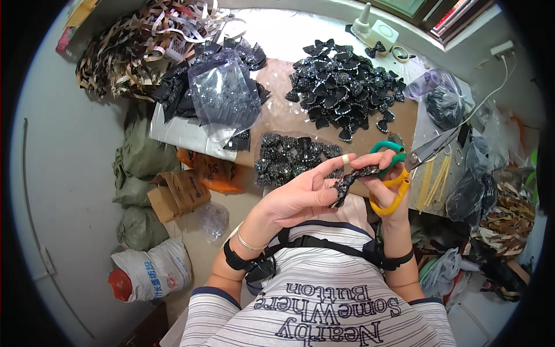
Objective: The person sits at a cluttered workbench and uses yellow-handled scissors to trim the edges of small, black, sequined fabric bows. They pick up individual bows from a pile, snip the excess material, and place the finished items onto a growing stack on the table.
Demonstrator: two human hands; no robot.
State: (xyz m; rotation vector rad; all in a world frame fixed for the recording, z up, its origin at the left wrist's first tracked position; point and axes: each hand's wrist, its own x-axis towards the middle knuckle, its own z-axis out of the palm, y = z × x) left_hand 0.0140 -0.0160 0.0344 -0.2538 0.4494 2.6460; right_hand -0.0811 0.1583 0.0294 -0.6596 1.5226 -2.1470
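A black, glittering bow-like piece (344,188) is stretched between my two hands above the front edge of the table. My left hand (300,195), with a pale band round one fingertip, pinches its lower left end. The other end sits between the fingertips of my right hand (388,184). Scissors (428,149) with one green and one yellow handle hang on that same hand, their blades pointing away to the far right. Just beyond my left hand lies a flat clear pack of black sparkling bows (289,156).
A large heap of black bows (344,87) covers the table's middle. Clear plastic bags (225,95) lie over more black pieces at left, beside a tangle of ribbon strips (144,52). A white glue bottle (362,23) stands at the back. A cardboard box (179,195) sits lower left.
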